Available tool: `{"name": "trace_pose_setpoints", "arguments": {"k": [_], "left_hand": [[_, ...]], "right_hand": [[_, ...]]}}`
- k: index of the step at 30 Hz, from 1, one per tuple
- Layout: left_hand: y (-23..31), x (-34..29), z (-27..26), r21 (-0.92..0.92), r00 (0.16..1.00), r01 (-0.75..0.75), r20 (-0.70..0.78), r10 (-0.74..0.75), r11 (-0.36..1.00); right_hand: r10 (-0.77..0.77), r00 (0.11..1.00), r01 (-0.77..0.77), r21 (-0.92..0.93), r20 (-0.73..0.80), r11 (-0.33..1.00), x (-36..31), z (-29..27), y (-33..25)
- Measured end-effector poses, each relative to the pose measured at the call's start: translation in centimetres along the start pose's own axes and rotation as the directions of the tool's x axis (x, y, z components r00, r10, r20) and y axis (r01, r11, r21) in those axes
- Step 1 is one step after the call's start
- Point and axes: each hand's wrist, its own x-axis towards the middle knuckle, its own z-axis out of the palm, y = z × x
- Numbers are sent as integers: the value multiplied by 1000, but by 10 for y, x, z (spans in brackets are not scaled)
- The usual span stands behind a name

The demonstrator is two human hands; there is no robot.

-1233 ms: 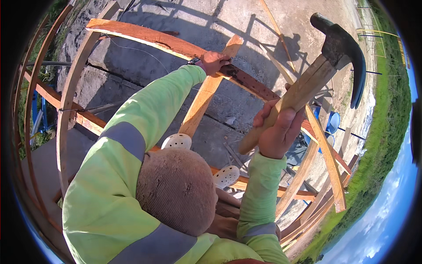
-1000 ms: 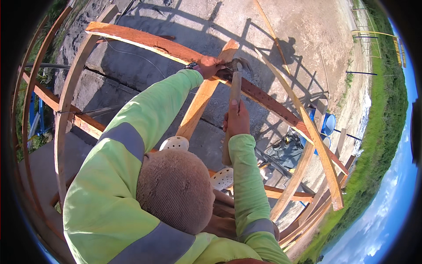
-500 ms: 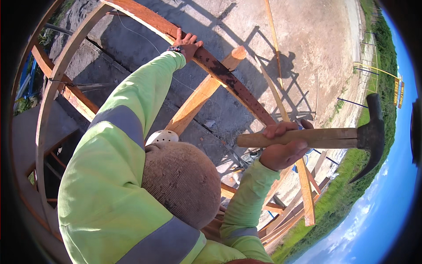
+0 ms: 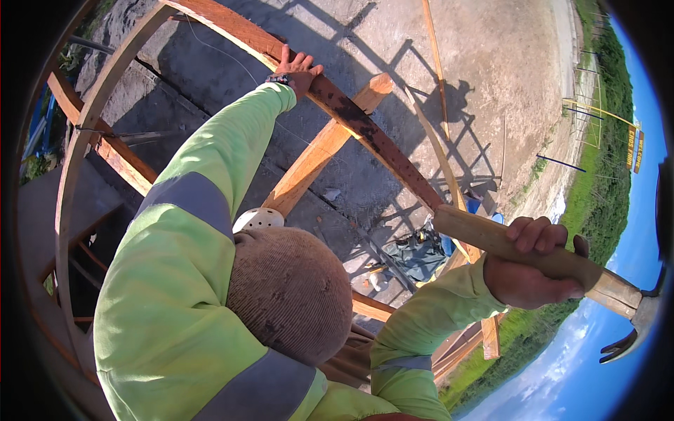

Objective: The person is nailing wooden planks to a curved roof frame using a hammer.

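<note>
My left hand (image 4: 300,73), a watch on its wrist, grips the upper edge of a long reddish wooden beam (image 4: 382,144) that slants from upper left to the middle right. Its fingers lie over the beam; the palm side is hidden. In my right hand (image 4: 533,274) is a claw hammer (image 4: 472,233), held around its wooden handle. The handle's butt end points toward the lower end of the beam, while the metal head hangs out at the right rim. A lighter timber (image 4: 312,165) crosses under the beam.
My bent knee in brown ribbed cloth (image 4: 291,295) and a white shoe with holes (image 4: 258,219) are below. A wooden frame (image 4: 67,203) stands at left. On the concrete ground (image 4: 484,63) far below lies a dark bag (image 4: 418,254). A thin timber (image 4: 437,63) rises beyond.
My right hand has swung right and down with the hammer, and the hammer head has tilted downward at the right rim. My left hand stays on the beam.
</note>
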Motion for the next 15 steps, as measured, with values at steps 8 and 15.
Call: {"name": "trace_pose_setpoints", "arguments": {"k": [8,15], "left_hand": [[-12,25,-21,12,999,5,37,-5,1000],[-2,2,11,-18,1000,3,-4,-3,1000]], "right_hand": [[903,404,-805,-525,-146,275,-111,-15,156],[161,981,-170,-90,-107,981,-6,13,-1]]}}
